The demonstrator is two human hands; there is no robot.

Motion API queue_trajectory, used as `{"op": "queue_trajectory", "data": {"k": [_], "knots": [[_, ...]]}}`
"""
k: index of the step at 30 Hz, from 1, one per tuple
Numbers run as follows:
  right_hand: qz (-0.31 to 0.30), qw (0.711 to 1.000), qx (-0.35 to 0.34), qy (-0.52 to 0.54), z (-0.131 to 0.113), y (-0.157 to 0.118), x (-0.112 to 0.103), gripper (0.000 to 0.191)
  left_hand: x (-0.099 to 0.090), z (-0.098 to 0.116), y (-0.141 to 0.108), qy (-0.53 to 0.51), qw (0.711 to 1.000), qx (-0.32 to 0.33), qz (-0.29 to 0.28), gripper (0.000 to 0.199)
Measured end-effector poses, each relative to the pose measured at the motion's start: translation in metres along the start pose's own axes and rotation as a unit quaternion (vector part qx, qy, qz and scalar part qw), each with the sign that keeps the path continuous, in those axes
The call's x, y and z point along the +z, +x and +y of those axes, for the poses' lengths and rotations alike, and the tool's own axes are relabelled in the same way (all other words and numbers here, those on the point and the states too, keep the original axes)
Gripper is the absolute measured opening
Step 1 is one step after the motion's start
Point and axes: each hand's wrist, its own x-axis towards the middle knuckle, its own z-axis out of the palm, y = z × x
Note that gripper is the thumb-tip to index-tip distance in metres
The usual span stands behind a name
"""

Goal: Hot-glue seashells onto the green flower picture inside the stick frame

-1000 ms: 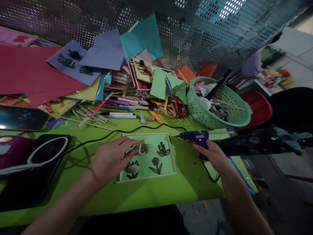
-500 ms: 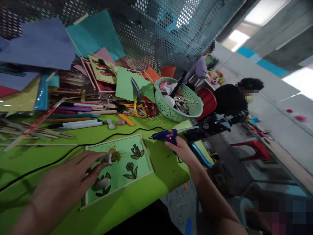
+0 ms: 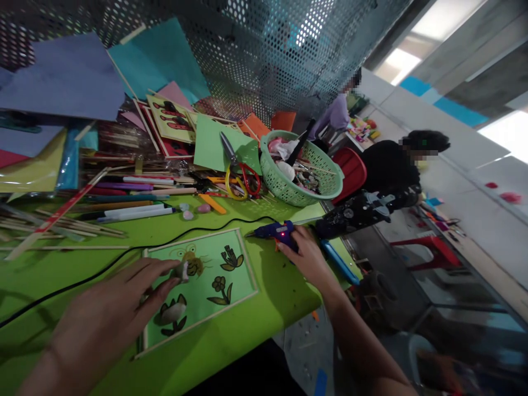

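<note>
Between thumb and fingertips, my left hand [image 3: 111,300] pinches a small greyish stone [image 3: 182,269] with a whitish side. It is held over the framed green picture [image 3: 202,286], beside a drawn yellow-brown creature [image 3: 193,265]. The picture also bears drawn flowers [image 3: 223,289] and a pale stone [image 3: 173,312] set in a flower shape near its lower left. To the right, my right hand [image 3: 307,254] is closed round the handle of a blue glue gun [image 3: 272,231], its red light lit. The nozzle points left, close to the picture's top right corner.
A black cord [image 3: 124,250] crosses the green table behind the picture. Scissors [image 3: 237,170], pens [image 3: 136,210], several small stones [image 3: 203,208] and a green basket [image 3: 284,184] stand or lie behind. A blue-edged object [image 3: 339,261] lies right of my hand. Two people are farther off.
My right hand has lowered the glue gun and moved slightly left with it; the fingers now lie further over its back. My left hand stays over the picture with the stone.
</note>
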Motion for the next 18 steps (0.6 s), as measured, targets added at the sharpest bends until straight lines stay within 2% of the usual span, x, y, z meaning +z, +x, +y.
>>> {"op": "queue_trajectory", "data": {"k": [5, 10, 14, 18], "knots": [[0.005, 0.994, -0.014, -0.105, -0.003, -0.005, -0.015, 0.036, 0.0, 0.0, -0.004, 0.01, 1.0, 0.012, 0.003, 0.031], [0.059, 0.991, -0.043, -0.111, -0.01, 0.002, -0.04, 0.036, 0.005, 0.003, -0.012, 0.027, 0.999, 0.025, 0.011, 0.03], [0.061, 0.986, -0.129, -0.086, -0.038, 0.027, -0.057, 0.026, 0.003, 0.007, -0.015, 0.037, 0.997, 0.065, 0.013, 0.029], [0.022, 0.972, -0.224, -0.073, -0.083, 0.066, -0.054, 0.016, -0.003, 0.014, -0.014, 0.048, 0.995, 0.083, -0.013, 0.027]]}}
